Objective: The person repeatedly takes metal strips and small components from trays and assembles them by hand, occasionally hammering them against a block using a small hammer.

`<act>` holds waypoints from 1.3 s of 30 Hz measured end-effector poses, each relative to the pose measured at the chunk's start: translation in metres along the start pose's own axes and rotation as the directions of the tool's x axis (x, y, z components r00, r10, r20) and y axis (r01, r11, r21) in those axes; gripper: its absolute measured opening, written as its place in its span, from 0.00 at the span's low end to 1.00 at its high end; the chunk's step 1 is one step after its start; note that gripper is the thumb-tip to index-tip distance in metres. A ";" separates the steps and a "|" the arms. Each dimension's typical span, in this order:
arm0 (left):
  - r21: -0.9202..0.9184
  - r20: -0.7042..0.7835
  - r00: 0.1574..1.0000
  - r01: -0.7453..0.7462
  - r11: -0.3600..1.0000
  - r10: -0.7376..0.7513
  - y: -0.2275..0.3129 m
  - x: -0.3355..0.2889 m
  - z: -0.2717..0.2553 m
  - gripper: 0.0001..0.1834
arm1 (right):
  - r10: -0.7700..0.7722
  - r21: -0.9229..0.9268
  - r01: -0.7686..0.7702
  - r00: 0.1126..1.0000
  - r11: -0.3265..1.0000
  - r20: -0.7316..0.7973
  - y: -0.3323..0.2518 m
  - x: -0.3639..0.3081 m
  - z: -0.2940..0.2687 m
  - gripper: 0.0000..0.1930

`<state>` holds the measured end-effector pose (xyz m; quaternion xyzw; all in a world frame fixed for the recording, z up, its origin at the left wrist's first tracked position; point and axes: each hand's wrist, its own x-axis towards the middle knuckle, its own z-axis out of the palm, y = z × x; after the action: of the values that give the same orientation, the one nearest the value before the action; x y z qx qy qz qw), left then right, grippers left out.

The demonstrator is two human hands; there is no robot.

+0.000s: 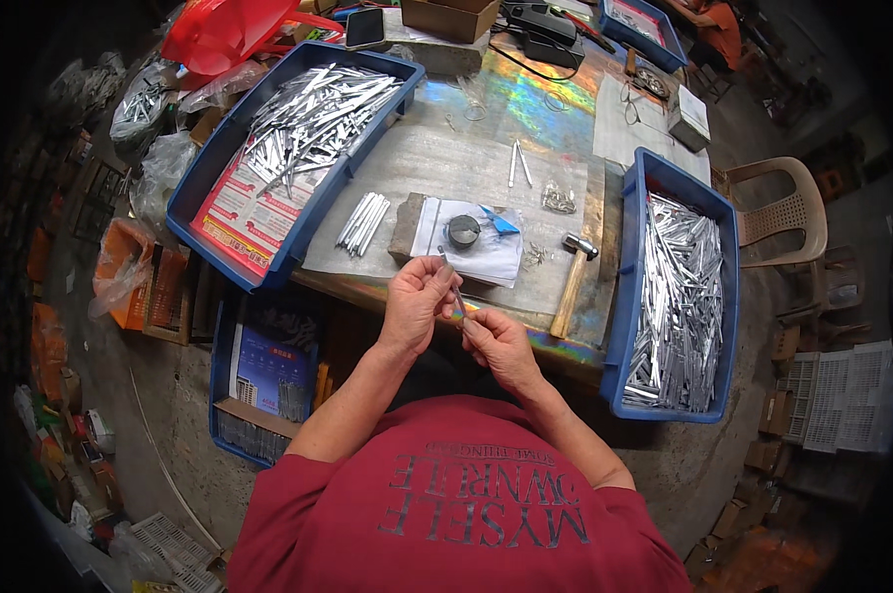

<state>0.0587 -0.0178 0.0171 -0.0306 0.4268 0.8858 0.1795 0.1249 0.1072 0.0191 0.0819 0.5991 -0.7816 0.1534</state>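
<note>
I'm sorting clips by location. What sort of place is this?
Probably a small metalworking or assembly workshop: blue trays are heaped with thin silvery strips, and a wooden-handled hammer lies on the worktable.

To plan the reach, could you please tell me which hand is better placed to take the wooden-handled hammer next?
Probably the right hand: the hammer lies nearer it than the left hand, though both hold the slim metal piece.
</note>
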 end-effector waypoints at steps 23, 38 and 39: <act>0.279 0.108 0.990 0.053 0.959 -0.086 -0.007 -0.011 -0.002 0.07 | -0.620 -0.982 -0.039 0.770 0.186 -0.148 0.005 0.057 -0.080 0.03; 0.285 0.087 0.990 0.085 0.955 -0.114 -0.013 -0.010 -0.011 0.06 | -0.563 -0.779 0.034 0.710 0.627 -0.423 0.014 0.045 -0.084 0.04; 0.279 0.090 0.989 0.090 0.956 -0.120 -0.013 -0.010 -0.010 0.06 | -0.563 -0.779 0.032 0.711 0.626 -0.423 0.015 0.043 -0.084 0.04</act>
<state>0.0715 -0.0210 0.0028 0.0189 0.5329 0.8078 0.2513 0.0849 0.1783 -0.0306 0.1645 0.8754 -0.4175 -0.1798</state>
